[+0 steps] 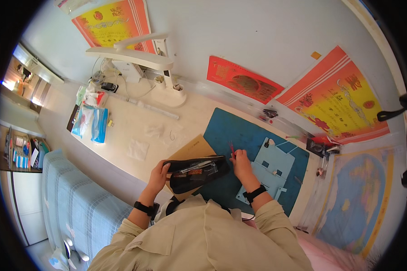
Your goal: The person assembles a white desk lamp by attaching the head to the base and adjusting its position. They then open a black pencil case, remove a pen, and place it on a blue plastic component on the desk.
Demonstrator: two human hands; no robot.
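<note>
Black pouch (182, 182) in closed left grip (158, 175), beside right grip (243, 164) closed around red item (232, 149)

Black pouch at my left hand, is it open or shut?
Open: the black pouch gapes, showing pen-like items inside, while your left hand grips its edge.

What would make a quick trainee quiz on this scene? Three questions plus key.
1. Which hand holds the edge of the black case?
2. True or false: the light blue board lies on the teal mat.
3. What is in the right hand?
A) a white cup
B) a slim reddish item
C) a roll of tape

Key:
1. The left hand.
2. True.
3. B.
</note>
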